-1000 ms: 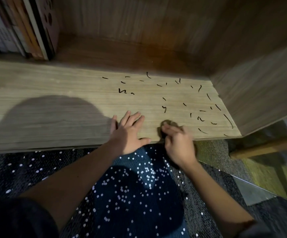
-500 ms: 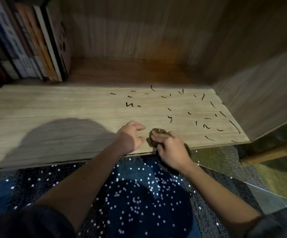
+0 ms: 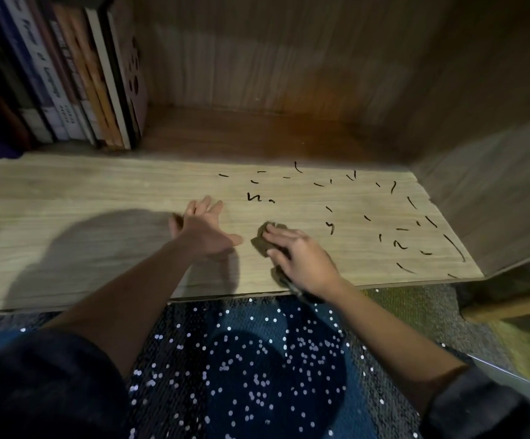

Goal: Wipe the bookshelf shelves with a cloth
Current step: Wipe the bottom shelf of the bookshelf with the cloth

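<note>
The light wooden shelf board [image 3: 83, 191] fills the middle of the view. A small crumpled brown cloth [image 3: 261, 240] lies on it near the front edge. My right hand [image 3: 303, 259] lies flat on top of the cloth and presses it against the board with fairly straight fingers; part of the cloth shows under my wrist. My left hand [image 3: 205, 228] rests on the board just left of the cloth, fingers spread and holding nothing. Several short dark marks [image 3: 400, 243] are scattered over the right half of the board.
A row of upright books [image 3: 76, 77] stands at the back left of the shelf. The right side wall [image 3: 491, 191] closes the shelf off. Below the front edge lies dark blue fabric with white dots [image 3: 257, 369], and a wooden bar [image 3: 511, 305] sits at the right.
Both hands have moved further onto the board from its front edge. The left hand went from curled to spread flat. The right hand now lies flatter over the cloth.
</note>
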Motion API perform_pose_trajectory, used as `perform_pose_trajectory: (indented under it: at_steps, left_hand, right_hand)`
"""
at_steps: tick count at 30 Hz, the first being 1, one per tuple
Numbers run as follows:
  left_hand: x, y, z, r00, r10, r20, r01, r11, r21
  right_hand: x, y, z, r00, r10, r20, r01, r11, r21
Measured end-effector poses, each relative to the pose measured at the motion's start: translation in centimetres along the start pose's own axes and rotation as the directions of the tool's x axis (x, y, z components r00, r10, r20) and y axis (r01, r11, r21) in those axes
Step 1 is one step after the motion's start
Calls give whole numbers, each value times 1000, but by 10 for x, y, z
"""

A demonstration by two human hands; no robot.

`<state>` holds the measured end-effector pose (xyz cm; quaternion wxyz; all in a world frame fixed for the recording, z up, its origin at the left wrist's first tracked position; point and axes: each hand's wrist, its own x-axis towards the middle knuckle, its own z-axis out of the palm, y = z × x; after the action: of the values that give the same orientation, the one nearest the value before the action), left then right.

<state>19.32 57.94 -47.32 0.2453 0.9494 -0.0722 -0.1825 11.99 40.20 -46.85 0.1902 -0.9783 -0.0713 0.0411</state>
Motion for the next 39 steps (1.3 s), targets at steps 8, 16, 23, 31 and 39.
perform_pose_trajectory:
  at_steps: [8, 16, 23, 31, 39]
  left_hand:
    - [1, -4, 0, 978, 12, 208, -15, 1000, 12]
    - [2, -2, 0, 978, -1, 210, -5, 1000, 28]
    - [2, -1, -1, 974, -14, 227, 3, 999, 49]
    - [-1, 2, -3, 972, -20, 233, 11, 999, 42]
    - [-1, 1, -2, 973, -16, 230, 8, 999, 38]
  right_hand:
    - [51, 18, -7, 981, 117, -153, -131, 987, -87]
    - [87, 34, -16, 970, 172, -172, -192, 976, -106]
    - [54, 11, 2, 980, -88, -180, 70, 992, -104]
    - [94, 22, -12, 981, 122, -148, -144, 978, -148]
    - [75, 31, -10, 986, 47, -157, -70, 987, -142]
